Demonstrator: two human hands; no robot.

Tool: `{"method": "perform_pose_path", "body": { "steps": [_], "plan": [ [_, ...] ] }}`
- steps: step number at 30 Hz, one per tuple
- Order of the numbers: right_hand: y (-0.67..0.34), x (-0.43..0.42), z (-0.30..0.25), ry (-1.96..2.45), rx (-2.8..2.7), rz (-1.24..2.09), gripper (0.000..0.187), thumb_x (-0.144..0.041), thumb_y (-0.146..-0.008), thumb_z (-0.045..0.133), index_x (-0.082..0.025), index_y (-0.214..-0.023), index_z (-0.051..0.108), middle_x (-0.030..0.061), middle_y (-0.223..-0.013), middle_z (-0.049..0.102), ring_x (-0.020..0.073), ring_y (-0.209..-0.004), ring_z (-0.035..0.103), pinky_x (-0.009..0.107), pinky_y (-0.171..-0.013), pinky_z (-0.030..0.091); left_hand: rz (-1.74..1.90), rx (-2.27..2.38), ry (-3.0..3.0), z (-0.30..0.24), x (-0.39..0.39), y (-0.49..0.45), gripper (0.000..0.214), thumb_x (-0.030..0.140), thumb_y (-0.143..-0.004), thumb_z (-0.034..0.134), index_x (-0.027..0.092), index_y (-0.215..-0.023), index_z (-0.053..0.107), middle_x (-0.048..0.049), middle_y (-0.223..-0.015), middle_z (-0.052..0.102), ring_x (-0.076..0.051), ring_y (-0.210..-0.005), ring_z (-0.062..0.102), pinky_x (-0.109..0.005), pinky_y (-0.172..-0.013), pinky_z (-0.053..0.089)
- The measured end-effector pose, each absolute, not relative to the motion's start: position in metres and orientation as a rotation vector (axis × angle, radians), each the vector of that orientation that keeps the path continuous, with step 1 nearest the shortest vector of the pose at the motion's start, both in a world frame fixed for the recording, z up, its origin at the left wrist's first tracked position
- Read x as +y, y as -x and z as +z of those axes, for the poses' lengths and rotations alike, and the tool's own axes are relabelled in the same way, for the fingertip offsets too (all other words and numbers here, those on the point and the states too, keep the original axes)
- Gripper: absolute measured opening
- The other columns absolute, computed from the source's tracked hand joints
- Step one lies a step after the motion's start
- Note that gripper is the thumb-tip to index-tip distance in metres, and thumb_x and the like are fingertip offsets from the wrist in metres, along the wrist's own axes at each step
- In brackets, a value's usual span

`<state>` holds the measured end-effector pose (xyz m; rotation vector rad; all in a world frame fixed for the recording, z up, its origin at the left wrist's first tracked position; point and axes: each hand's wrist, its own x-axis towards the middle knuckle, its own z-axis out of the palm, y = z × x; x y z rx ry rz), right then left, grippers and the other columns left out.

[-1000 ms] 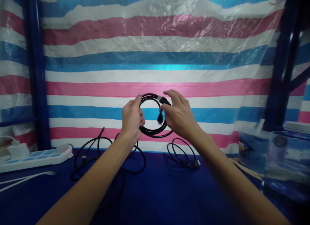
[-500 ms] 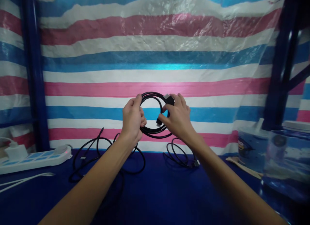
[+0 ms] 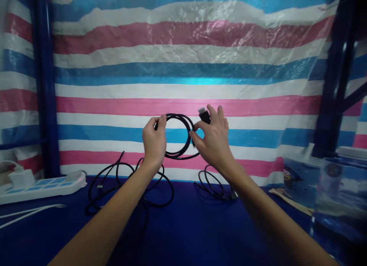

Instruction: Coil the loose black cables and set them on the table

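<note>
A black cable is wound into a round coil and held up in front of the striped sheet. My left hand is closed on the coil's left side, thumb on top. On the right side, my right hand pinches the loops between thumb and forefinger, its other fingers raised. A black connector with a pale metal end sticks up beside the right fingers; it looks like an HDMI plug. Another dark end hangs by the right thumb, partly hidden.
On the blue table lie a loose black cable at left and a smaller coiled cable at right. A white power strip with white wires is far left. A clear plastic jar and a blue tub stand right.
The coil looks narrower and its strands sit closer together. My right hand has turned a little, and the connector now stands out farther from the loops.
</note>
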<state>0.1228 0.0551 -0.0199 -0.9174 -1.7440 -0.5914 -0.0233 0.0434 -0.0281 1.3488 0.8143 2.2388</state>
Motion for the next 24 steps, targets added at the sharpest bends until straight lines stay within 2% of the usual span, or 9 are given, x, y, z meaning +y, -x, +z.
{"method": "perform_pose_path", "body": {
  "steps": [3,7,12,15,17,20,22,24],
  "plan": [
    [-0.126,0.049,-0.015,0.997,-1.803,-0.616,0.011,-0.019,-0.076,0.058,-0.013,-0.078,0.067,0.0169,-0.143,0.031,0.0448,-0.137,0.01,0.066,-0.101,0.019,2.423,1.109,-1.698,-0.027,0.047,0.032,0.027,0.04,-0.085,0.055,0.017,-0.071,0.059,0.0009,-0.062,0.048,-0.008,-0.055,0.037,-0.017,-0.048,0.026],
    [-0.131,0.045,-0.01,1.069,-1.884,-0.567,0.017,-0.021,-0.078,0.056,-0.016,-0.087,0.07,0.0184,-0.139,0.036,0.0456,-0.134,0.019,0.066,-0.094,0.03,2.23,1.331,-1.876,-0.023,0.049,0.045,0.032,0.043,-0.088,0.048,0.018,-0.073,0.061,0.0005,-0.061,0.052,-0.009,-0.054,0.04,-0.021,-0.05,0.028],
    [-0.133,0.049,-0.012,1.086,-1.806,-0.72,0.018,-0.017,-0.079,0.056,-0.015,-0.089,0.07,0.0179,-0.147,0.023,0.0392,-0.139,0.005,0.066,-0.102,0.017,2.077,1.709,-2.224,-0.012,0.039,0.053,0.033,0.045,-0.088,0.046,0.02,-0.087,0.068,-0.0004,-0.064,0.06,-0.013,-0.058,0.048,-0.025,-0.055,0.028],
    [-0.132,0.056,-0.015,1.14,-1.854,-0.559,0.018,-0.02,-0.078,0.059,-0.018,-0.091,0.071,0.0172,-0.146,0.027,0.0392,-0.139,0.011,0.063,-0.101,0.025,1.944,1.956,-2.483,-0.007,0.03,0.05,0.031,0.042,-0.089,0.047,0.02,-0.089,0.068,-0.0023,-0.064,0.062,-0.015,-0.057,0.049,-0.027,-0.056,0.025],
    [-0.132,0.063,-0.018,1.201,-1.879,-0.44,0.017,-0.024,-0.078,0.06,-0.021,-0.089,0.072,0.0158,-0.142,0.034,0.0411,-0.137,0.014,0.065,-0.097,0.029,1.81,1.897,-2.692,-0.006,0.025,0.043,0.028,0.04,-0.089,0.048,0.02,-0.088,0.068,-0.0031,-0.067,0.064,-0.015,-0.057,0.049,-0.028,-0.057,0.025],
    [-0.135,0.074,-0.021,1.248,-1.878,-0.406,0.019,-0.027,-0.081,0.059,-0.021,-0.093,0.073,0.0174,-0.141,0.036,0.0457,-0.136,0.013,0.069,-0.09,0.031,1.691,1.424,-2.658,-0.009,0.021,0.027,0.021,0.037,-0.086,0.053,0.021,-0.083,0.065,-0.0006,-0.066,0.061,-0.011,-0.055,0.048,-0.024,-0.054,0.028],
    [-0.141,0.078,-0.019,1.214,-1.837,-0.483,0.022,-0.025,-0.081,0.06,-0.018,-0.098,0.072,0.0198,-0.144,0.03,0.0471,-0.136,0.011,0.068,-0.089,0.033,1.67,1.136,-2.258,-0.012,0.023,0.019,0.02,0.04,-0.084,0.055,0.021,-0.083,0.06,0.003,-0.056,0.05,-0.007,-0.046,0.039,-0.021,-0.046,0.027],
    [-0.149,0.079,-0.013,1.099,-1.794,-0.626,0.02,-0.021,-0.081,0.06,-0.015,-0.096,0.071,0.0197,-0.144,0.031,0.0447,-0.135,0.017,0.062,-0.093,0.035,1.55,0.972,-1.842,-0.017,0.027,0.015,0.025,0.047,-0.083,0.054,0.021,-0.08,0.052,0.007,-0.049,0.033,-0.005,-0.037,0.022,-0.019,-0.038,0.017]
  ]
}}
